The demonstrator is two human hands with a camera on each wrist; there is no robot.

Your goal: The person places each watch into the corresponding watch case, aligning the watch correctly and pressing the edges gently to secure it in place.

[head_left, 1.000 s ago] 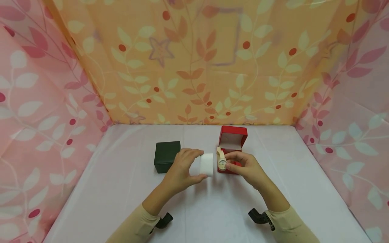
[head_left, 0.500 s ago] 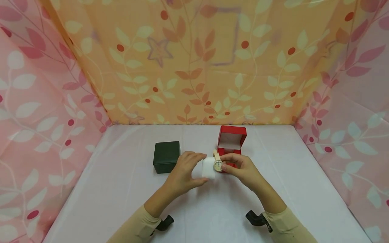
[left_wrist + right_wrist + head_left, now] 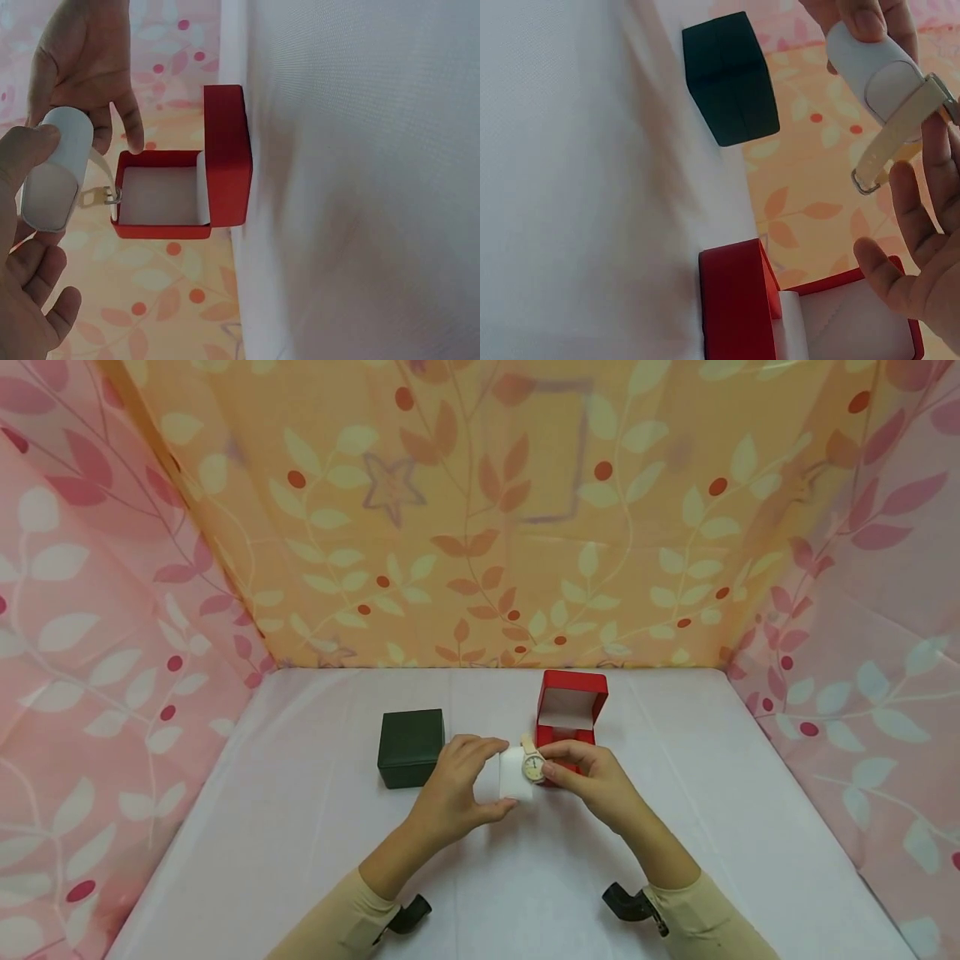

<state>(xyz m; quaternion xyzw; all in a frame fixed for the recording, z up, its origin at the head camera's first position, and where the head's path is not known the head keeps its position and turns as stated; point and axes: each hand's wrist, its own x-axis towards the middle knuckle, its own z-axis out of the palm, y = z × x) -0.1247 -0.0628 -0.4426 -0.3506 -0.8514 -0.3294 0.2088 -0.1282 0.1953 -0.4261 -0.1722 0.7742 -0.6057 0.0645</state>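
A white watch cushion [image 3: 512, 774] is held between thumb and fingers of my left hand [image 3: 453, 789], above the table. My right hand [image 3: 600, 781] pinches a wristwatch [image 3: 533, 767] with a round pale dial by its case. In the head view the watch overlaps the cushion's right end. Its cream strap [image 3: 900, 131] shows in the right wrist view, looped, buckle hanging, right at the cushion's end. The left wrist view shows the buckle end [image 3: 96, 196] beside the cushion. Behind my right hand stands a red watch box [image 3: 573, 682], lid raised, pale lining inside.
A dark green box [image 3: 411, 742], lid down, stands left of the red one, just behind my left hand. White cloth [image 3: 315, 827] covers the table. Floral curtains [image 3: 480, 527] rise at the back and on both sides.
My right hand has brought the watch left to the cushion's right end; earlier a gap separated them. The left hand has shifted the cushion slightly right. Both boxes stay put.
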